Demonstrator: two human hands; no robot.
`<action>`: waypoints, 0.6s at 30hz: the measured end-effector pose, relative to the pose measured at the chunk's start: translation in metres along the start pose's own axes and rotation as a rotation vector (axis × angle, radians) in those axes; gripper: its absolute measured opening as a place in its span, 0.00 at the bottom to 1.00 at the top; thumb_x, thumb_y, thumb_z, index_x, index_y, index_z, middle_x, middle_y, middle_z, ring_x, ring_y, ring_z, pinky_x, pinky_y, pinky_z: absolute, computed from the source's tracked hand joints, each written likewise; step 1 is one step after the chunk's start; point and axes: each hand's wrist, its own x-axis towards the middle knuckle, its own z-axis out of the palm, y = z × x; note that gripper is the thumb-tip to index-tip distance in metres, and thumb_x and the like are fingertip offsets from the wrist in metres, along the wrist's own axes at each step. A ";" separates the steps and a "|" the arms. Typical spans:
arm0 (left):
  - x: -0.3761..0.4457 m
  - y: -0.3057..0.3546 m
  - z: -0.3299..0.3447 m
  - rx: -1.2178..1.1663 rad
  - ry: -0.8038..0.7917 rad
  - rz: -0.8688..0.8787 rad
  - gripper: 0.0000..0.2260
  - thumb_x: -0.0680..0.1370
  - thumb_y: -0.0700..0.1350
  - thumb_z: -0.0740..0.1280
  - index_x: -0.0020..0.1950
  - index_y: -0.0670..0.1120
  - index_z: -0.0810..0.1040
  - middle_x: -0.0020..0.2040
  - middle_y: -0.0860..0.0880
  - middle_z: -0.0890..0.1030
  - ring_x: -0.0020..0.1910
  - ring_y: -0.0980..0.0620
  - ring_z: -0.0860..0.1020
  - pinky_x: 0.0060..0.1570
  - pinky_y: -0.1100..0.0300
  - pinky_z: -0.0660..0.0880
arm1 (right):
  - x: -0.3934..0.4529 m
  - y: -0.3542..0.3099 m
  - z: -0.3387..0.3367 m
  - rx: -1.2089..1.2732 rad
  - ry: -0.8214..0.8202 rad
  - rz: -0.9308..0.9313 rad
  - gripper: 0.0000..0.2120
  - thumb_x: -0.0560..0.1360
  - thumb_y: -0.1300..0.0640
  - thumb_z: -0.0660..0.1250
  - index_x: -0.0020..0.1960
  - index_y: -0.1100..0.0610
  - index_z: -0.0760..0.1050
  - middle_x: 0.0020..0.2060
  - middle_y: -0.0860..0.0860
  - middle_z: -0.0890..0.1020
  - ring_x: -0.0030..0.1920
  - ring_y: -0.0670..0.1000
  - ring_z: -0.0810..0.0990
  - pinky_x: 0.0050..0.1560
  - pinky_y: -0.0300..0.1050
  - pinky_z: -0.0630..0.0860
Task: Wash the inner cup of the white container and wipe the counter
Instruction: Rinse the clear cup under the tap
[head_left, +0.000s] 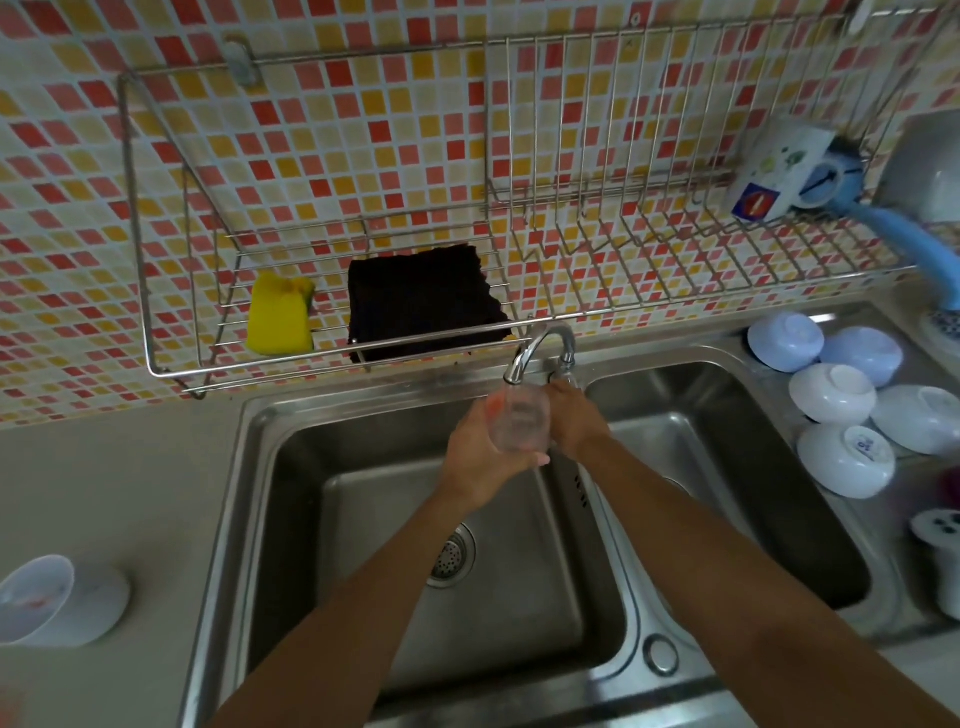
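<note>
You've got one clear inner cup (519, 420) in your left hand (480, 457), fingers wrapped round it, held right under the spout of the single faucet (540, 347) over the left basin of the sink (291, 467). The cup's long axis runs roughly up and away from your wrist toward the spout; can't really tell which end is the mouth, it's too see-through and blurry. Your right hand (574, 418) sits just beside the cup on its far-right side, up by the faucet base, and I can't tell what the fingers are doing.

Counting the rest: two basins, one white container (57, 603) on the counter well off to the left of your left hand, one yellow sponge (279, 314) and one black cloth (426, 306) on the wire rack (571, 218) above your hands, and five upturned bowls (844, 410) off to the right of your right hand.
</note>
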 end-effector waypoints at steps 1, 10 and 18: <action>-0.001 0.000 0.001 -0.013 0.026 -0.009 0.34 0.59 0.51 0.81 0.62 0.56 0.73 0.58 0.59 0.78 0.57 0.61 0.76 0.56 0.61 0.76 | 0.001 0.000 0.000 0.019 0.014 -0.002 0.13 0.73 0.66 0.67 0.57 0.57 0.75 0.57 0.55 0.76 0.54 0.54 0.79 0.56 0.47 0.76; -0.003 -0.002 -0.005 0.002 -0.027 -0.038 0.42 0.60 0.49 0.82 0.69 0.55 0.67 0.62 0.54 0.76 0.60 0.55 0.76 0.55 0.62 0.75 | 0.006 0.000 0.001 0.023 0.066 0.031 0.11 0.74 0.63 0.66 0.56 0.56 0.74 0.56 0.54 0.75 0.56 0.55 0.77 0.57 0.51 0.77; -0.008 0.005 -0.006 0.004 -0.021 0.030 0.32 0.61 0.44 0.81 0.53 0.70 0.71 0.58 0.60 0.76 0.57 0.61 0.75 0.50 0.71 0.73 | 0.005 0.021 -0.022 0.281 0.303 0.233 0.06 0.75 0.67 0.63 0.51 0.59 0.74 0.47 0.58 0.80 0.47 0.58 0.79 0.51 0.53 0.78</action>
